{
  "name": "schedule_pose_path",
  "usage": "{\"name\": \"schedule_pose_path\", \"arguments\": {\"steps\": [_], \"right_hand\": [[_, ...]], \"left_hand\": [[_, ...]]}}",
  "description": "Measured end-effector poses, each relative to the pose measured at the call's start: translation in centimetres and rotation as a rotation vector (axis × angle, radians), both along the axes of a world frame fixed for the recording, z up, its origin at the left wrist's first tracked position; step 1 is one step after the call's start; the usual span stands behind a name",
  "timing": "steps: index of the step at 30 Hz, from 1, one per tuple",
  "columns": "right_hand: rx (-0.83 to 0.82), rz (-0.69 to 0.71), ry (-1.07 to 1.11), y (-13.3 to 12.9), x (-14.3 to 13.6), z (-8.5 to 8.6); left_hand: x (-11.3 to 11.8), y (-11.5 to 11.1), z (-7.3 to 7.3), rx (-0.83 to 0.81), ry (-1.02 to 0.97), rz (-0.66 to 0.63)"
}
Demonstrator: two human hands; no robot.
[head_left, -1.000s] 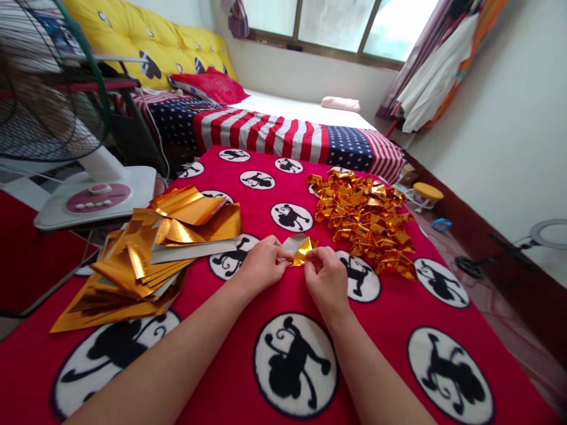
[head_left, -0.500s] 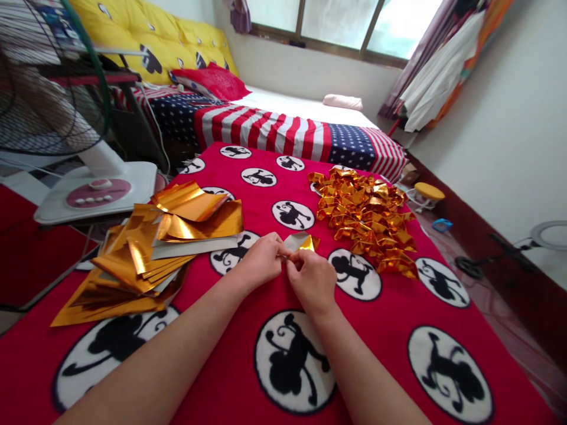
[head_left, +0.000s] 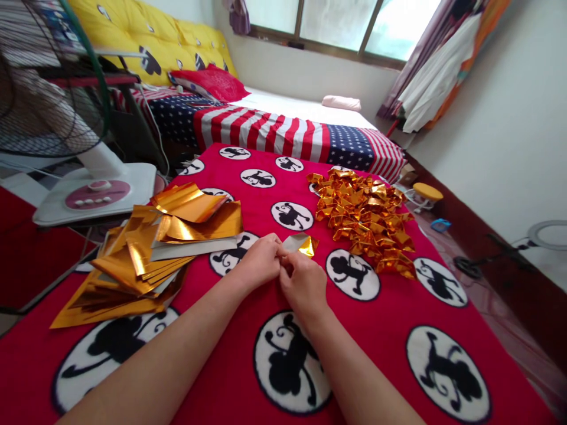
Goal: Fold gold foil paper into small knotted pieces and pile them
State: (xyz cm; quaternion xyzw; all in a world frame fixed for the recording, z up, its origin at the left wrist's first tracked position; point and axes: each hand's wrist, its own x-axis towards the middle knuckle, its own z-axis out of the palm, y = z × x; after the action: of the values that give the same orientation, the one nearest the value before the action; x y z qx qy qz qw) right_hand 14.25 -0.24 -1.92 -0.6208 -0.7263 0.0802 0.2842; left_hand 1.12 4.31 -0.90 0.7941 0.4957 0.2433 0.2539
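Observation:
A small piece of gold foil paper (head_left: 305, 244), grey-white on its other side and partly folded, lies at the middle of the red cloth. My left hand (head_left: 262, 258) is closed on its near left edge, and my right hand (head_left: 302, 276) pinches the same edge, the fingertips of both hands touching. The fingers cover the near part of the paper. To the left is a loose stack of flat gold sheets (head_left: 142, 260). A heap of folded gold pieces (head_left: 363, 215) lies to the right.
The red cloth (head_left: 212, 366) has round monkey prints. A white fan (head_left: 106, 183) stands at the left. Behind are a bed with a striped cover (head_left: 270, 130) and a window. A yellow stool (head_left: 427, 190) is at the right.
My right hand has shifted slightly left and closer against my left hand. The paper's far part has hardly moved.

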Motion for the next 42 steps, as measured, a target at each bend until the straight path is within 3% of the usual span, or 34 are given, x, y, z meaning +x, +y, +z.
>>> {"name": "schedule_pose_path", "arguments": {"steps": [5, 10, 18, 35, 42], "right_hand": [[0.024, -0.004, 0.087, -0.1, 0.4, 0.1], [0.006, -0.010, 0.049, 0.0, 1.0, 0.2], [0.058, 0.149, 0.168, 1.2, 3.0, -0.3], [0.111, 0.236, 0.297, 2.1, 3.5, -0.3], [0.106, 0.229, 0.283, 2.0, 3.7, -0.4]], "left_hand": [[-0.5, 0.4, -0.8, 0.031, -0.130, 0.072], [-1.5, 1.2, -1.7, 0.209, -0.248, 0.225], [-2.1, 1.4, -2.0, 0.310, -0.081, 0.119], [-1.6, 0.9, -1.8, 0.268, -0.212, -0.058], [-1.3, 0.6, -1.2, 0.441, 0.041, -0.046]]}}
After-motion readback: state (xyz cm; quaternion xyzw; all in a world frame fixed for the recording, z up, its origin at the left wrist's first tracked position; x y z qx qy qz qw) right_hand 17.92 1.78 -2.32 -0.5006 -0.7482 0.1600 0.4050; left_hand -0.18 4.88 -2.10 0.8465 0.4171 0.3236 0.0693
